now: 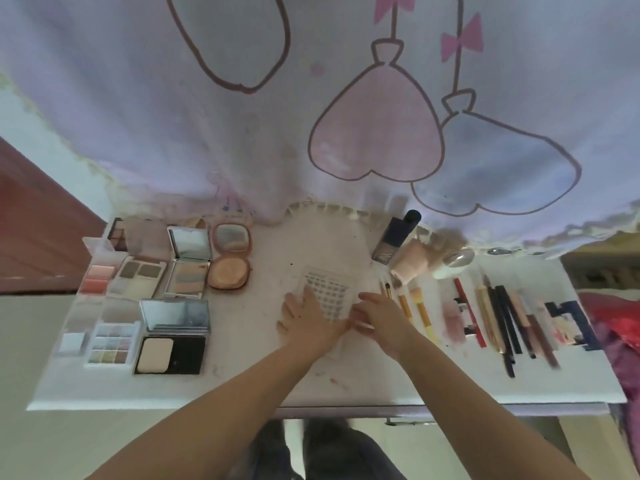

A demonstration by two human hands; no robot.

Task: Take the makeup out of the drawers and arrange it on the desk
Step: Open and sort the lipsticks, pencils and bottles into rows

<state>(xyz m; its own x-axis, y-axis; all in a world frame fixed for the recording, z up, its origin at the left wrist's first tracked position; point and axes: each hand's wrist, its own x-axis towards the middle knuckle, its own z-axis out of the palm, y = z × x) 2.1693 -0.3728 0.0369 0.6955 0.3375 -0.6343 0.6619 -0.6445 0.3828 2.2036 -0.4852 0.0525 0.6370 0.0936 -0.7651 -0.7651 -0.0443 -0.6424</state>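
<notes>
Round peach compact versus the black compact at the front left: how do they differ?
The round peach compact has rounded corners and a peach-coloured case; the black compact is rectangular with a black case. The peach one lies toward the back of the desk, the black one nearer the front. Peach pan fills its base; the black one's pale pan fills half. Both lie open, mirrors up.

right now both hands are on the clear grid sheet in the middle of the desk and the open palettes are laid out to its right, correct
Not quite. The head view shows both hands, left and right, on the clear grid sheet, but the open palettes lie to its left; pencils and brushes lie to its right.
</notes>
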